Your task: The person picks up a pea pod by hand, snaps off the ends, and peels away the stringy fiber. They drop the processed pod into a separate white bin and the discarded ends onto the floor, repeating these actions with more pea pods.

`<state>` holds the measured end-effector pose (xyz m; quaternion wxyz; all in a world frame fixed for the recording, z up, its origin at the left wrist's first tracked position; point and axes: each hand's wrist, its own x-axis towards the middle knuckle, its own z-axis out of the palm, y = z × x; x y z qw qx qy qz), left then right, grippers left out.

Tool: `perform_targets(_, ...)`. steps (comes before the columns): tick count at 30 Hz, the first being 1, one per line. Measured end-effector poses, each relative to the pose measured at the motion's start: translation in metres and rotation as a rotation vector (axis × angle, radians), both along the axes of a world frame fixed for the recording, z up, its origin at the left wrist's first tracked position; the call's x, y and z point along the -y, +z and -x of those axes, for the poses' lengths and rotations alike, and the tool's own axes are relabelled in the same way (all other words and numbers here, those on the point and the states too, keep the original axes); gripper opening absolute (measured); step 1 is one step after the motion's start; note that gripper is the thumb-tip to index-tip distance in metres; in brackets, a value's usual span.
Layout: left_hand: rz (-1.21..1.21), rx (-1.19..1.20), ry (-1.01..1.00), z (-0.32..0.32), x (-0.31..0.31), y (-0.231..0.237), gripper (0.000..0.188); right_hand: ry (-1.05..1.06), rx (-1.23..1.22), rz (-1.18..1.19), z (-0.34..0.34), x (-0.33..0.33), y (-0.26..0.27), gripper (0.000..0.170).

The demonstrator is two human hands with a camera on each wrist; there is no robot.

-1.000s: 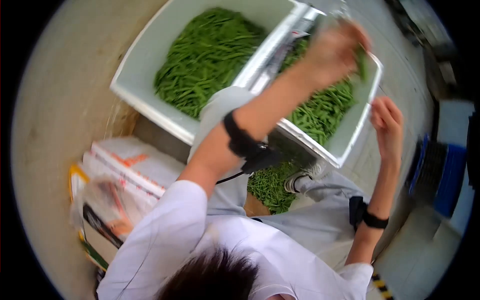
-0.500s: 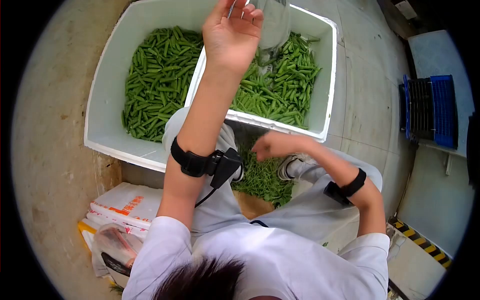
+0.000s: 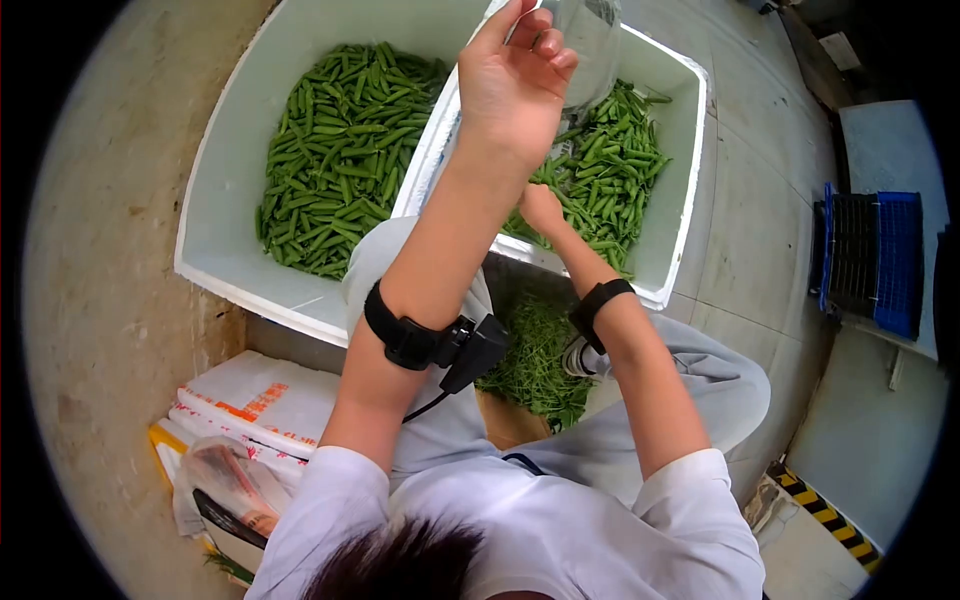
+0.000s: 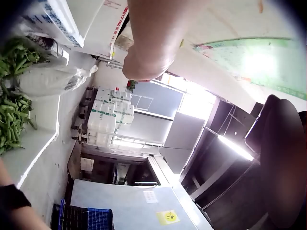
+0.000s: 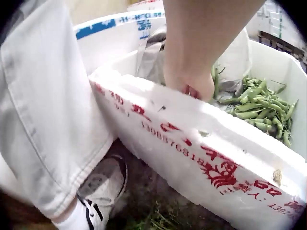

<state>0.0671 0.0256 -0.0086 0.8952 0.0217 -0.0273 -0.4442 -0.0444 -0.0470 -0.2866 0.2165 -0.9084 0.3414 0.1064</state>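
In the head view my left hand (image 3: 520,90) is raised over the inner walls of two white foam boxes, palm up with loosely bent fingers. Nothing shows in its palm; the top edge of the view cuts off part of the fingers. My right hand (image 3: 540,208) reaches down inside the right box (image 3: 690,190), just past its near wall. In the right wrist view this hand's fingers (image 5: 191,91) look bent, their tips hidden behind the wall, so I cannot tell what they hold. Green pea pods (image 3: 612,165) lie around it. More pea pods (image 3: 340,170) fill the left box (image 3: 225,200).
A clear plastic bag (image 3: 590,55) lies in the right box. Thin green trimmings (image 3: 540,360) are heaped on the floor between my legs. White foam lids (image 3: 255,400) lie at the left, and a blue crate (image 3: 895,265) stands at the right.
My left hand, which carried green pods over the right box, has moved back left and turned palm up. My right hand swung inward from the right, then forward into the right box.
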Motion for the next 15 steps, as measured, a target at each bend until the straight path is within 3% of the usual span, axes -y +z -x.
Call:
perform_targets(2, -0.001, 0.002, -0.002, 0.001, 0.0, 0.001, 0.008, -0.035, -0.01, -0.011, 0.002, 0.008, 0.015, 0.009)
perform_targets(4, -0.012, 0.011, 0.0, 0.002, 0.001, 0.001, 0.008, -0.188, -0.028, -0.385, 0.009, 0.02, 0.057, 0.009)
perform_targets(10, -0.003, 0.061, -0.027, 0.002, 0.004, -0.005, 0.008, -0.353, 0.276, -0.855, 0.043, 0.043, 0.17, 0.011)
perform_targets(12, -0.277, 0.407, -0.018, 0.004, 0.005, -0.002, 0.013, -0.371, 0.311, -0.88, 0.053, 0.04, 0.214, 0.013)
perform_targets(14, -0.339, 0.553, -0.029, 0.013, 0.003, 0.004, 0.019, -0.469, 0.56, -1.258, 0.065, 0.037, 0.252, 0.012)
perform_targets(15, -0.47, 0.791, -0.029, 0.019, 0.002, 0.008, 0.022, -0.475, 0.567, -1.247, 0.07, 0.034, 0.267, 0.012)
